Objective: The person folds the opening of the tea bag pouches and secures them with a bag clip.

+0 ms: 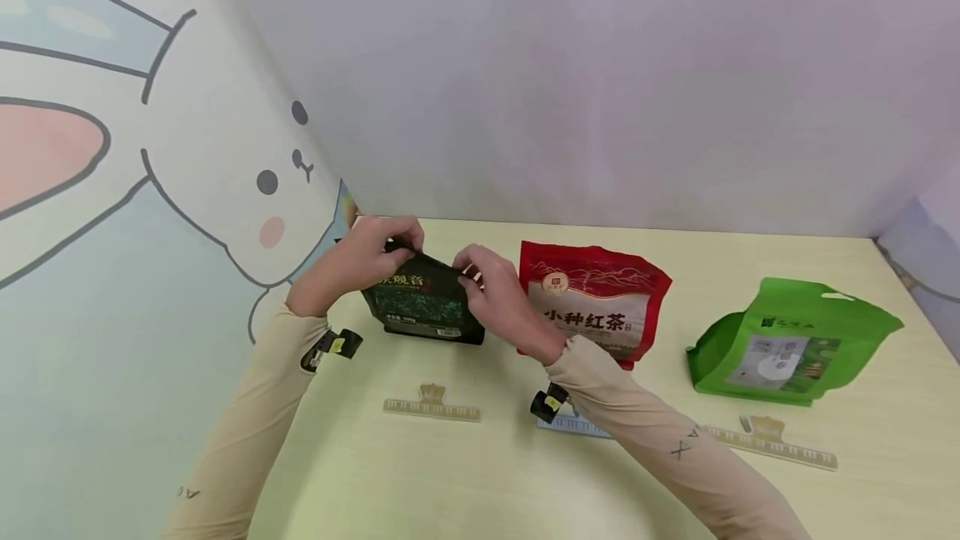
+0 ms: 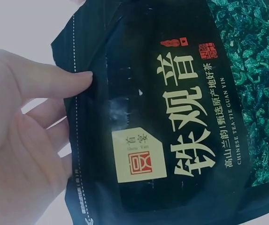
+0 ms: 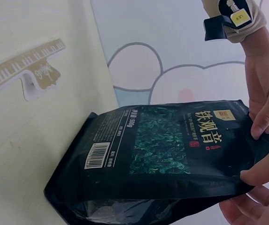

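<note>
A dark green tea bag stands on the table at the left, its label facing me. My left hand pinches its top edge near the left corner; in the left wrist view the thumb lies on the front and the other fingers go behind. At the right part of the same edge, my right hand pinches the bag between thumb and fingers. The right wrist view shows both thumbs on the front of the tea bag, with a clear panel along its side.
A red tea bag stands behind my right forearm, and a green tea bag at the right. In front lie a gold ruler-like clip, a blue one partly under my sleeve, and another gold clip. Walls border the table.
</note>
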`<state>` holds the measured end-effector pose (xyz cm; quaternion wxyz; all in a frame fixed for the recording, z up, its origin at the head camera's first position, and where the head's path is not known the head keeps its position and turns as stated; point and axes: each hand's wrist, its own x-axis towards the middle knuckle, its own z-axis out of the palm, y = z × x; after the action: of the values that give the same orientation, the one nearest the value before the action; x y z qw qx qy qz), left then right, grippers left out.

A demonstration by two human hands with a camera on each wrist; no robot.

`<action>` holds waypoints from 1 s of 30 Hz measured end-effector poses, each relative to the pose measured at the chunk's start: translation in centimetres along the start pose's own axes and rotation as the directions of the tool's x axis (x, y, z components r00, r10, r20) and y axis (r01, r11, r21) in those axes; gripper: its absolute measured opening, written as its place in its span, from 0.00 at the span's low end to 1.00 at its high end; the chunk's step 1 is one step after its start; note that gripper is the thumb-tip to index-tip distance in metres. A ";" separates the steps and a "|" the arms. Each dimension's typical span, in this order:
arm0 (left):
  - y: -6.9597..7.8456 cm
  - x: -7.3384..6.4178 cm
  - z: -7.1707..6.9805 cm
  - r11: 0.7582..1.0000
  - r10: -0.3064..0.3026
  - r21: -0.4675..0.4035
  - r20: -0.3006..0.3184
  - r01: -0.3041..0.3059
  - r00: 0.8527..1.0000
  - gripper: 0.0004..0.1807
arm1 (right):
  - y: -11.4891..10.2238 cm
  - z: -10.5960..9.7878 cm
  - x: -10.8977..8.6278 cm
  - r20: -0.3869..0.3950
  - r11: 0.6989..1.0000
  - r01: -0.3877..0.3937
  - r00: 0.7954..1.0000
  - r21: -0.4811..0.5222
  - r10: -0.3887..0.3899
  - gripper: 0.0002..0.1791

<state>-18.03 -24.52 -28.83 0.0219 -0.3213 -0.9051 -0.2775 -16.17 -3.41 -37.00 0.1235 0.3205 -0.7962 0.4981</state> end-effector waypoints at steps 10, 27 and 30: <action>0.0 0.0 -0.1 0.999 -0.006 -0.035 0.020 0.007 1.000 0.12 | -0.4 -0.1 -0.1 0.012 0.999 -0.026 1.000 0.019 0.026 0.06; -0.1 -0.1 0.3 1.000 0.029 0.007 0.010 -0.029 1.000 0.11 | -0.4 -0.4 -0.4 0.043 0.995 -0.038 0.998 0.087 0.034 0.05; 0.0 -0.2 0.3 1.000 0.029 0.009 0.012 -0.029 0.999 0.11 | -0.4 -0.4 -0.5 0.050 0.995 -0.039 0.998 0.086 0.035 0.06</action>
<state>-17.86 -24.46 -29.09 0.0219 -0.3361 -0.9017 -0.2711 -15.59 -2.96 -36.75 0.0810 0.3226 -0.7822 0.5268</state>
